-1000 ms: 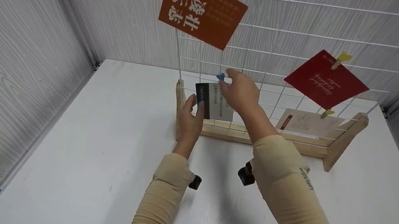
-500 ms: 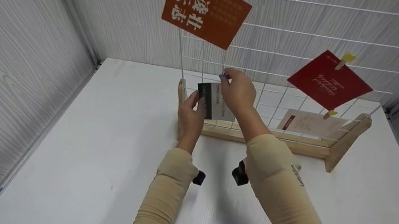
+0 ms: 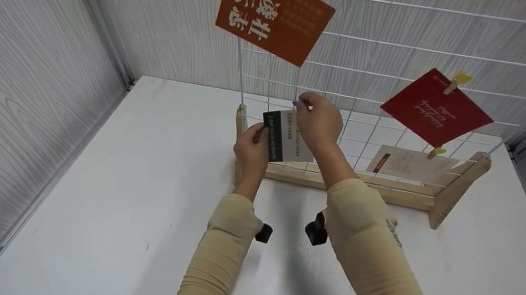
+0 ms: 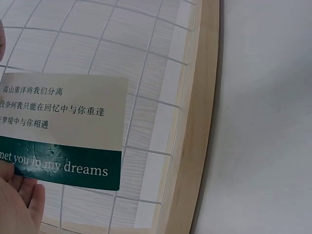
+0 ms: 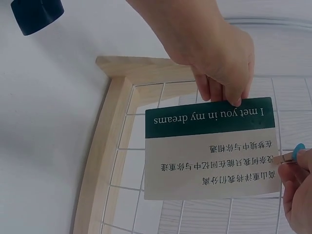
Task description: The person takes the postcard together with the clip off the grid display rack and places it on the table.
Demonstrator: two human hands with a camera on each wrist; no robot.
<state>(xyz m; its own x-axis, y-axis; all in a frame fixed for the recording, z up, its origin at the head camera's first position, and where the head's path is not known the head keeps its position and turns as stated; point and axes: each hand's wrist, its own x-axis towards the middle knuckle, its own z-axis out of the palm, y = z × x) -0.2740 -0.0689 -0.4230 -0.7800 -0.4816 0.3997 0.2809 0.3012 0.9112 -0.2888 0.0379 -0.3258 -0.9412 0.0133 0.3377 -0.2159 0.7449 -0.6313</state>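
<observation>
My left hand pinches a green-and-white printed card by its green edge, holding it in front of the wire grid. In the right wrist view, the left thumb lies over the green band of that card. My right hand pinches a small wooden clothespin with a blue end. The clothespin's tip meets the card's white edge, close to a grid wire. In the head view, the right fingers mostly hide the clothespin. The left wrist view shows the left fingers at the card's green edge.
The white wire grid stands on a wooden base. Clothespins hold an orange card at upper left and a red card at right. Below the red one hangs a white card. Grey wood-grain panels flank the white tabletop.
The right fingers have closed over the blue end of the clothespin, which showed more before. The card has tilted slightly, and more of its green band shows.
</observation>
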